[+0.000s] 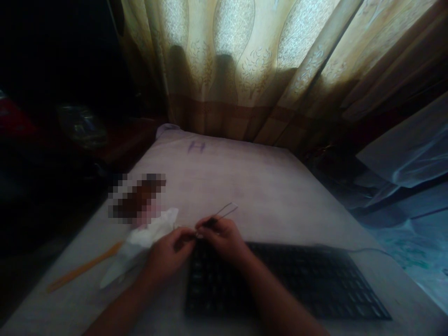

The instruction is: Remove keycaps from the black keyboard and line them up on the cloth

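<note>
My right hand (222, 235) is closed around a slim dark tool with two thin, wire-like prongs (226, 211) that point away to the upper right. Its exact kind is too blurred to make out. Close beside it, my left hand (173, 247) has thumb and forefinger pinched together. A tiny pale thing (198, 234) shows where the fingertips of both hands meet. Both hands are over the upper left corner of a black keyboard (301, 280), and my right forearm crosses its keys. A crumpled white tissue (150, 231) lies just left of my left hand.
An orange-brown stick-like handle (84, 267) lies at the left, partly by the tissue. Behind it is a pixelated patch (138, 200). The keyboard's cable (367, 249) runs right. A pale cloth (245, 172) covers the table, with curtains (231, 70) beyond.
</note>
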